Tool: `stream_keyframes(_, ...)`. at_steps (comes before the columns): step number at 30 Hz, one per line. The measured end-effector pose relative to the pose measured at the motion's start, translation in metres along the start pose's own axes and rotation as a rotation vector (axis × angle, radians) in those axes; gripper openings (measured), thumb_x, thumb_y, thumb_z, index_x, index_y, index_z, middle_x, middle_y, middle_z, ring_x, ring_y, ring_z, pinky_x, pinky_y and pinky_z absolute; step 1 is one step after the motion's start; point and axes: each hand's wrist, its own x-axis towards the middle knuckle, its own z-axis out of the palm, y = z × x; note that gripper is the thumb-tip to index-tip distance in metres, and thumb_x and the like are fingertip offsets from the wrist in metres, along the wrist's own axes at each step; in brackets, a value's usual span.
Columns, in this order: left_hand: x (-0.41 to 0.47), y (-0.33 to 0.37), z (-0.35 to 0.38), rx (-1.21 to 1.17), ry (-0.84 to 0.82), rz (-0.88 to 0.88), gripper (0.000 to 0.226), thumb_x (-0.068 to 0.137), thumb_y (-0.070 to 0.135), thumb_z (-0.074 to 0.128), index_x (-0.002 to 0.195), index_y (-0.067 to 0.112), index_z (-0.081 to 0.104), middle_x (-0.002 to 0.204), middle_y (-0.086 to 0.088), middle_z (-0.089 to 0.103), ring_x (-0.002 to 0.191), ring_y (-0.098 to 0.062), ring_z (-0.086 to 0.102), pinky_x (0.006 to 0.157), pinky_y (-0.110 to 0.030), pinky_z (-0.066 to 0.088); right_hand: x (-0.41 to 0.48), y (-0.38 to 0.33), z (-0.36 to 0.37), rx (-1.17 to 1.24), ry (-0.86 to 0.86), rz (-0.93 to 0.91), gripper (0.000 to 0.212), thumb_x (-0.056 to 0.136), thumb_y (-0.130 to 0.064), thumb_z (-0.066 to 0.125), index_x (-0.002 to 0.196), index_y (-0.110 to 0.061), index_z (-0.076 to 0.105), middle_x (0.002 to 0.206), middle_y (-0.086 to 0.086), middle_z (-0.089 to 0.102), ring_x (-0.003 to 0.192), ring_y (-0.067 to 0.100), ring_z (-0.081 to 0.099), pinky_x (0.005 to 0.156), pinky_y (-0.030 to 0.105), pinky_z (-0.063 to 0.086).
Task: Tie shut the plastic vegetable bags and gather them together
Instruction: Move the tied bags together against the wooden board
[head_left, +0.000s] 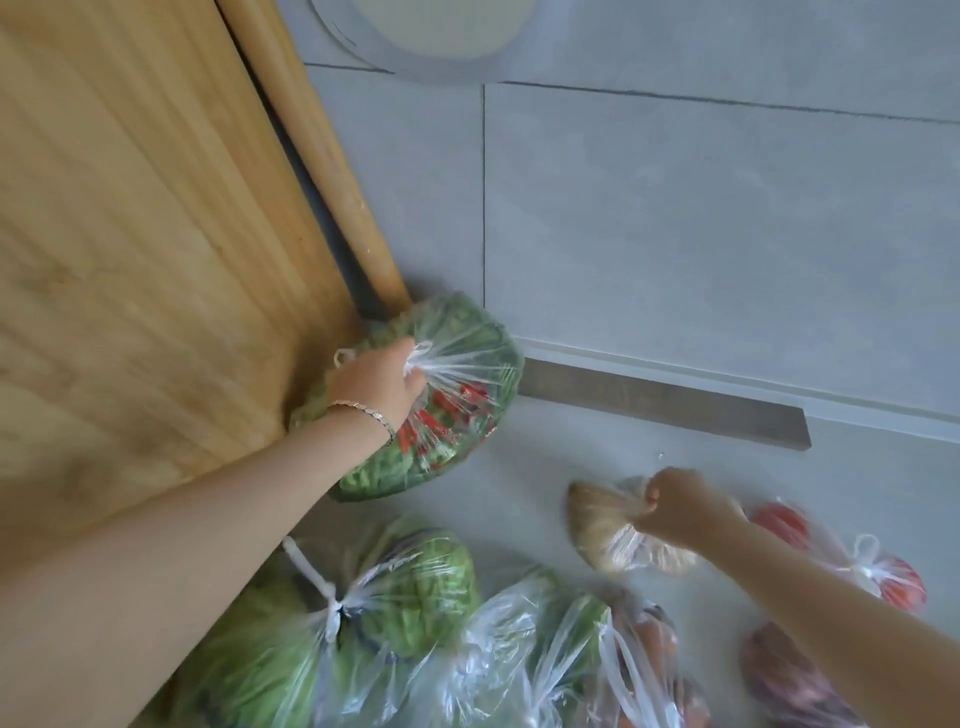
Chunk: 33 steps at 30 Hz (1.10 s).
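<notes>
1. At foot of wooden panel (130, 234), on floor (519, 493): chilli bag (462, 400), knotted neck clenched in left hand (374, 384).
2. Rightward: pale-produce bag (613, 540), neck clenched in right hand (680, 506).
3. Nearer: tied green-vegetable bags (415, 577); tomato bag (893, 577), partly behind right forearm.

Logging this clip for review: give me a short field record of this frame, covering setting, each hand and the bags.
Setting: grey tiled floor beside a wooden door
Left hand: grips the gathered neck of the chilli bag, green and red, at the door's foot
Right hand: grips the neck of the tan produce bag, motion-blurred
Knotted bags: green vegetable bag, red produce bag
Other bags: several near the bottom edge, closure unclear
</notes>
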Motion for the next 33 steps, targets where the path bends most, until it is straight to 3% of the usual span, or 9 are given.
stream_keyframes(3,0.004,-0.021,0.005,-0.014,-0.089,-0.075,0.031,0.093,0.026,0.04,0.121,0.014,0.046,0.1,-0.016,0.064,0.092,-0.033,0.059,0.073,-0.036,0.04,0.016,-0.043,-0.003,0.261,0.005,0.077,0.021,0.068,-0.023,0.063,0.053,-0.009,0.06,0.046,-0.001,0.049,0.051,0.016,0.051,0.049,0.021,0.039)
stream_keyframes(5,0.004,-0.028,0.013,-0.017,-0.099,-0.111,0.027,0.094,0.027,0.038,0.114,0.009,0.046,0.101,-0.017,0.063,0.094,-0.035,0.058,0.07,-0.035,0.038,0.027,-0.069,-0.008,0.525,0.01,0.168,0.024,0.067,-0.017,0.064,0.046,-0.007,0.058,0.031,-0.003,0.048,0.037,0.012,0.05,0.044,0.019,0.037)
stream_keyframes(10,0.011,-0.04,0.036,-0.127,-0.15,-0.317,0.027,0.094,0.023,0.038,0.115,0.005,0.043,0.109,-0.018,0.061,0.099,-0.036,0.058,0.078,-0.039,0.045,0.062,-0.136,-0.012,0.973,-0.033,0.345,0.009,0.072,-0.005,0.06,0.066,0.002,0.059,0.048,0.009,0.055,0.039,0.017,0.05,0.043,0.021,0.042)
stream_keyframes(16,0.016,-0.054,0.054,-0.374,-0.057,-0.637,0.025,0.095,0.022,0.036,0.111,0.003,0.039,0.094,-0.019,0.061,0.09,-0.037,0.06,0.084,-0.047,0.049,0.12,-0.176,-0.026,1.272,0.078,0.437,0.008,0.067,-0.004,0.06,0.074,0.0,0.058,0.057,0.01,0.055,0.043,0.019,0.05,0.045,0.027,0.042)
stream_keyframes(19,0.017,-0.056,0.056,-0.47,-0.085,-0.711,0.027,0.093,0.022,0.038,0.113,0.003,0.036,0.088,-0.015,0.057,0.09,-0.036,0.06,0.086,-0.049,0.048,0.141,-0.179,-0.025,1.279,0.065,0.413,0.009,0.072,-0.009,0.061,0.07,-0.004,0.053,0.059,0.008,0.056,0.045,0.017,0.053,0.045,0.026,0.046)
stream_keyframes(24,0.013,-0.052,0.05,-0.431,-0.21,-0.596,0.042,0.091,0.024,0.049,0.123,0.002,0.032,0.122,-0.02,0.052,0.102,-0.035,0.058,0.087,-0.042,0.05,0.143,-0.181,-0.029,1.231,0.065,0.422,0.02,0.081,-0.01,0.058,0.089,0.008,0.06,0.059,0.009,0.057,0.044,0.017,0.056,0.045,0.026,0.049)
stream_keyframes(28,-0.012,-0.052,0.038,-0.16,-0.199,-0.338,0.054,0.088,0.025,0.053,0.13,0.002,0.029,0.129,-0.02,0.035,0.117,-0.032,0.042,0.098,-0.035,0.038,0.089,-0.178,-0.036,1.026,0.161,0.226,0.024,0.083,-0.011,0.057,0.103,0.002,0.055,0.089,0.018,0.063,0.082,0.032,0.065,0.081,0.042,0.055)
stream_keyframes(30,-0.03,-0.051,0.033,-0.084,-0.178,-0.224,0.053,0.086,0.027,0.053,0.131,0.007,0.032,0.133,-0.018,0.032,0.12,-0.032,0.037,0.101,-0.035,0.034,0.048,-0.173,-0.031,0.918,0.13,0.084,0.028,0.083,-0.008,0.055,0.109,0.002,0.054,0.083,0.015,0.061,0.08,0.031,0.063,0.082,0.041,0.054)
stream_keyframes(33,-0.065,-0.05,0.02,0.07,-0.457,-0.059,0.063,0.085,0.049,0.048,0.134,0.013,0.032,0.136,-0.011,0.036,0.123,-0.029,0.041,0.1,-0.04,0.04,-0.02,-0.16,-0.013,0.633,-0.093,-0.129,0.027,0.083,-0.013,0.057,0.11,-0.008,0.059,0.083,0.005,0.063,0.08,0.02,0.061,0.077,0.029,0.049)
